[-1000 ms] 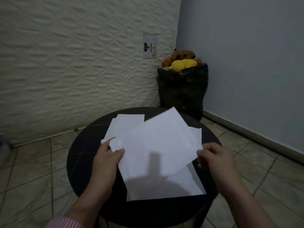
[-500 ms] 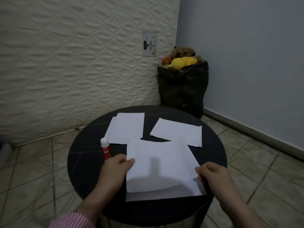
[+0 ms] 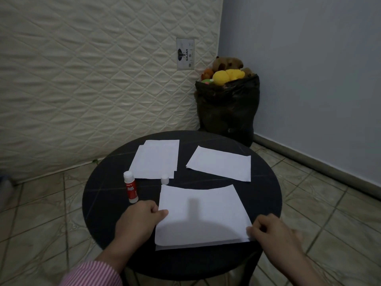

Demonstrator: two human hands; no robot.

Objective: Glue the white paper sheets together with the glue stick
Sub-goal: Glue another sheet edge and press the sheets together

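Two white sheets (image 3: 201,215) lie stacked at the near side of the round black table (image 3: 266,195), the lower one peeking out along the near edge. My left hand (image 3: 138,221) pinches the stack's left edge. My right hand (image 3: 274,232) pinches its near right corner. A red and white glue stick (image 3: 130,187) stands upright just left of the stack, beyond my left hand. Its small white cap (image 3: 165,179) sits by the stack's far left corner. More white sheets lie at the far left (image 3: 156,159) and a single sheet at the far right (image 3: 220,163).
A black bag (image 3: 226,112) full of soft toys stands in the room corner behind the table. A quilted mattress (image 3: 92,79) leans against the wall on the left. Tiled floor surrounds the table.
The sheet I held up in both hands has come down flat onto the sheet on the table. The glue stick and cap, hidden before, are now in sight.
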